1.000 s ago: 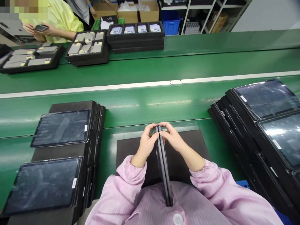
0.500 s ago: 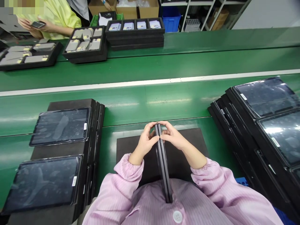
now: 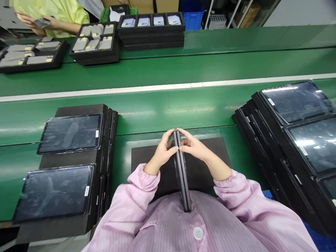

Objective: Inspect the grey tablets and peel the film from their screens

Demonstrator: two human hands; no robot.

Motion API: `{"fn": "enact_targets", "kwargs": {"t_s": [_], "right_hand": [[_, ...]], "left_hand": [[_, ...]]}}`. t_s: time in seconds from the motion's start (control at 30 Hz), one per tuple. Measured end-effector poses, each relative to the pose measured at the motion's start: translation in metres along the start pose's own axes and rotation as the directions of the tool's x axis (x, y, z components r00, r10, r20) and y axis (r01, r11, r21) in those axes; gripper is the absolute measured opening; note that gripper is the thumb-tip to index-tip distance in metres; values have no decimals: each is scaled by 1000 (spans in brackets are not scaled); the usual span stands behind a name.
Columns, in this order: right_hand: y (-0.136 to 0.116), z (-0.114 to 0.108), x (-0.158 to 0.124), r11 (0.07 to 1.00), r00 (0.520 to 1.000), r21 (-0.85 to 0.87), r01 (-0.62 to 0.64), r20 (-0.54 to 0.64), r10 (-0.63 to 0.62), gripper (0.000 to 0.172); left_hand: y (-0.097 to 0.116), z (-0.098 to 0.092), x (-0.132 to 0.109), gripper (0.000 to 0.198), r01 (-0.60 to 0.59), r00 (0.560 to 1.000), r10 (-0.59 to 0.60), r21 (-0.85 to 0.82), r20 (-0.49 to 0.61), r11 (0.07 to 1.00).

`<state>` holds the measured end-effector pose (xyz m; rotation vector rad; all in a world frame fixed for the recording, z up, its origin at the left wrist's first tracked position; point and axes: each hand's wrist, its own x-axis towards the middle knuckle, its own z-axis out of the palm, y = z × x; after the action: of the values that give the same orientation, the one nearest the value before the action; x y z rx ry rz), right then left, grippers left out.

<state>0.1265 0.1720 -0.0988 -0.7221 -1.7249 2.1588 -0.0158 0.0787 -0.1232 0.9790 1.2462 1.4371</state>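
Observation:
Two dark tablets (image 3: 181, 175) stand on edge, pressed flat against each other, their near ends resting against my pink smock. My left hand (image 3: 163, 153) pinches the far end of the pair from the left. My right hand (image 3: 193, 147) pinches the same end from the right, fingertips on the top edge. Both hands are closed on the pair above a black foam mat (image 3: 204, 164) on the green bench.
A stack of black foam trays (image 3: 105, 140) at my left carries two film-covered tablets (image 3: 69, 133). Another tray stack (image 3: 265, 140) with tablets sits at my right. Across the green conveyor (image 3: 183, 70) are trays of small parts (image 3: 96, 43) and a person in yellow holding a phone.
The view has tilted slightly downward. My hands keep the same pinch on the tablet pair; the fingers have shifted only a little along the top edge.

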Motion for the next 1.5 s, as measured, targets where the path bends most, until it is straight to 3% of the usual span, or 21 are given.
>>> {"fn": "enact_targets", "kwargs": {"t_s": [0.1, 0.17, 0.27, 0.33, 0.43, 0.53, 0.6, 0.67, 0.73, 0.8, 0.93, 1.1, 1.23, 1.37, 1.5], "right_hand": [[7, 4, -8, 992, 998, -110, 56, -10, -58, 77], [20, 12, -21, 957, 980, -225, 181, -34, -194, 76], [54, 31, -50, 815, 886, -440, 378, -83, -456, 62], [78, 44, -64, 763, 834, -516, 390, -152, -530, 54], [94, 58, -67, 784, 798, -525, 331, -288, -530, 52], [71, 61, -55, 857, 783, -436, 277, -415, -464, 53], [41, 61, -47, 910, 784, -308, 279, -474, -401, 52], [9, 61, -40, 950, 806, -140, 280, -503, -312, 51], [-14, 62, -34, 969, 836, 54, 242, -518, -180, 51], [-27, 64, -26, 956, 841, 233, 176, -541, -23, 52], [-31, 64, -6, 896, 799, 434, 90, -569, 196, 49], [-39, 60, 10, 838, 787, 543, 53, -539, 300, 43], [-46, 56, 20, 816, 774, 577, 19, -525, 353, 33], [-42, 50, 32, 823, 796, 568, 12, -504, 336, 29], [-28, 43, 41, 884, 824, 467, 8, -505, 259, 31]], "left_hand": [[-5, 4, -7, 68, -28, 999, 29, 17, -41, 999], [-14, 12, -23, 68, -56, 994, 61, 63, -90, 996], [-37, 32, -64, 66, -92, 983, 114, 150, -145, 984], [-55, 46, -90, 63, -106, 977, 136, 181, -164, 978], [-65, 62, -105, 57, -144, 957, 192, 218, -217, 965], [-40, 71, -89, 52, -167, 909, 252, 266, -331, 950], [-8, 75, -71, 51, -200, 883, 302, 295, -359, 934], [25, 78, -55, 50, -217, 884, 316, 296, -346, 930], [51, 80, -40, 47, -152, 906, 231, 237, -355, 960], [65, 81, -26, 44, -10, 915, 43, 85, -401, 996], [74, 80, -4, 38, 183, 839, -283, -248, -465, 951], [83, 77, 12, 34, 227, 771, -428, -425, -471, 876], [86, 71, 24, 37, 244, 745, -471, -464, -472, 852], [82, 67, 37, 37, 222, 731, -476, -489, -489, 844], [71, 61, 43, 40, 208, 761, -430, -446, -486, 871]]}}
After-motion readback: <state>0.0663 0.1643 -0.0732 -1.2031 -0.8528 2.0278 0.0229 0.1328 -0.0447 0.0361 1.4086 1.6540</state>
